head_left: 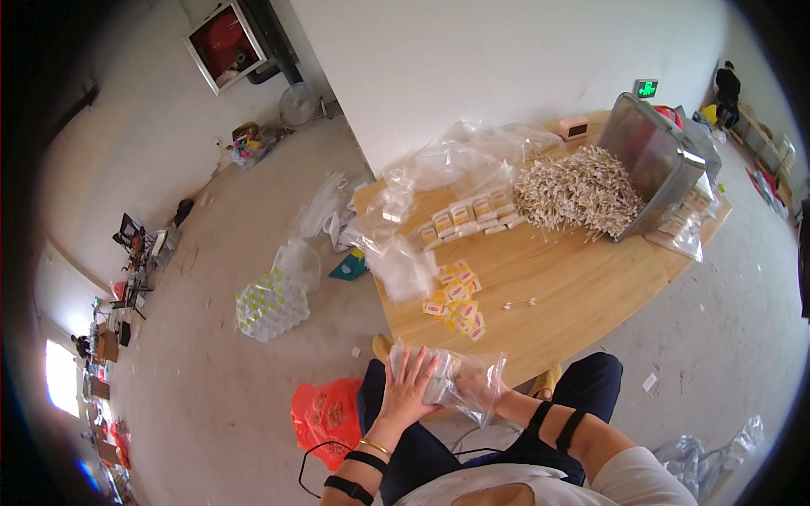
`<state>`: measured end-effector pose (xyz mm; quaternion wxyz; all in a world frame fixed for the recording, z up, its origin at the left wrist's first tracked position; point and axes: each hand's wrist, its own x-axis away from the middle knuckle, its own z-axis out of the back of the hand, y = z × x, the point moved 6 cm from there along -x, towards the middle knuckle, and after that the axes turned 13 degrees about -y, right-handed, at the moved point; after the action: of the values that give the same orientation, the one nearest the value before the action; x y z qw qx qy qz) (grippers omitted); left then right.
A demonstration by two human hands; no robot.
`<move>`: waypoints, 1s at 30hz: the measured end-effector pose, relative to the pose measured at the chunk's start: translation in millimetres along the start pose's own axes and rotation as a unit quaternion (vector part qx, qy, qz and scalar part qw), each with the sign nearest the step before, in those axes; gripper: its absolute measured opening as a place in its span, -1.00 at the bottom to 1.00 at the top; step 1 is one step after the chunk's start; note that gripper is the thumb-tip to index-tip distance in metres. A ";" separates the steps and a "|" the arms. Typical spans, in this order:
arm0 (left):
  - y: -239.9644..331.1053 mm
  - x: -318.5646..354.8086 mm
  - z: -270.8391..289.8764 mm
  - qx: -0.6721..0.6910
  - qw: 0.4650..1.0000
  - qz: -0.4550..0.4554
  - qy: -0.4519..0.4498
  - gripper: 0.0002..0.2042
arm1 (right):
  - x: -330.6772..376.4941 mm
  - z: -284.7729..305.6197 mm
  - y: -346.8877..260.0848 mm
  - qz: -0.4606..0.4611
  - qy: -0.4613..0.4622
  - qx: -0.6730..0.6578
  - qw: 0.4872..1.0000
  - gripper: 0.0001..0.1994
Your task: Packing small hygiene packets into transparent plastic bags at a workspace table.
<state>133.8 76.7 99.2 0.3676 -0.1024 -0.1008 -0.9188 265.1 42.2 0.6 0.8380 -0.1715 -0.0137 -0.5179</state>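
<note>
Over my lap, at the table's near edge, I hold a clear plastic bag [439, 390] with small whitish packs inside. My left hand [410, 381] is wrapped round the bag's left end, its fingers lying across the film. At the loose right end, my right hand [483, 381] grips the bag, seen partly through the plastic, with its fingertips hidden. Just beyond lie scattered yellow and white printed cards [456, 295] and a few loose cotton swabs [519, 304]. Farther back are rows of small packs [468, 215] beside a large heap of cotton swabs [578, 190].
A grey translucent bin [645, 169] lies tipped on the wooden table [574, 278] behind the heap. Clear plastic bags [405, 266] cover the table's left side. On the floor are a red bag [325, 413] and a bag of green-topped items [272, 305]. A person [726, 93] is far right.
</note>
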 end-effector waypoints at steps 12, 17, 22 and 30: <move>50.1 -13.2 -3.5 -0.014 0.999 0.026 0.026 -0.05 | 29.2 7.6 23.5 0.187 0.118 0.127 0.967 -0.71; 41.7 -14.3 -2.8 0.010 0.999 0.026 0.033 -0.22 | 23.5 12.6 24.8 0.161 0.099 0.033 0.982 -0.71; 44.1 -18.0 -23.7 -0.013 0.997 0.045 0.058 -0.36 | 15.5 9.3 21.7 0.137 0.094 -0.042 0.985 -0.70; 45.8 -8.8 -18.7 0.034 0.996 0.048 0.073 -0.42 | 17.3 17.8 6.1 0.110 0.051 -0.129 0.984 -0.70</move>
<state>169.8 45.0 84.0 0.4212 -0.0268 -0.0998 -0.9011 281.1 35.0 19.2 0.8601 -0.2521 0.1151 -0.4283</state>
